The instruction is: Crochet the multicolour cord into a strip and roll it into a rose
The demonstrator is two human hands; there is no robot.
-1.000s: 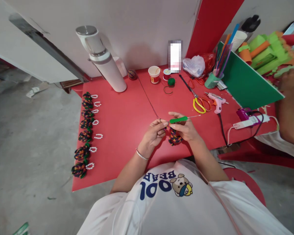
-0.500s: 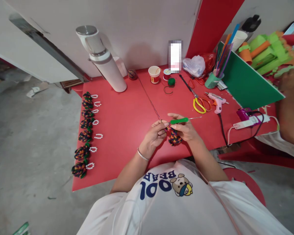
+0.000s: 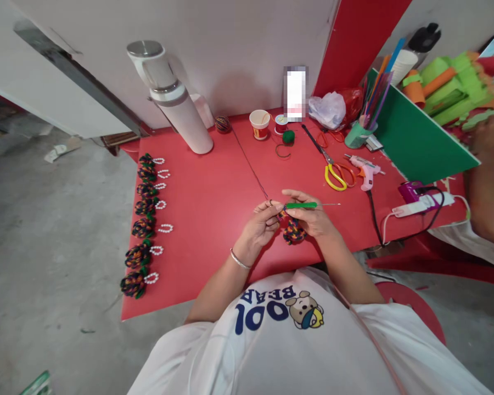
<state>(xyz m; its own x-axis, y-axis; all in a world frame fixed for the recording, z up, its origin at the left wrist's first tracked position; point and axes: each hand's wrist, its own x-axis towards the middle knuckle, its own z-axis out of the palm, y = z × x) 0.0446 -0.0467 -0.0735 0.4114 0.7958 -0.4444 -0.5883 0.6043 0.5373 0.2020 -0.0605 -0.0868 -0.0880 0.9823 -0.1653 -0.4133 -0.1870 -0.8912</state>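
Observation:
My right hand point(image 3: 313, 218) is closed on a crochet hook with a green handle point(image 3: 301, 206); its thin metal shaft points right. Below the hook hangs a multicoloured crochet piece point(image 3: 294, 231) in dark, orange and purple yarn. My left hand point(image 3: 265, 220) pinches the upper end of that piece, fingers closed. A strand of dark yarn point(image 3: 250, 166) runs from the left fingers up to a yarn ball point(image 3: 222, 124) by the wall. The exact stitches between my fingertips are too small to make out.
Several crocheted pieces point(image 3: 143, 227) with white bead loops line the red table's left edge. A tall flask point(image 3: 181, 120), paper cup point(image 3: 259, 125), green yarn ball point(image 3: 288, 136), scissors point(image 3: 335, 176) and pink glue gun point(image 3: 367, 173) stand or lie around. Another person's arm point(image 3: 486, 181) is at right.
The crochet hook has tilted slightly, its metal tip now a little lower and nearly level. Both hands stay in about the same place, holding the crochet piece.

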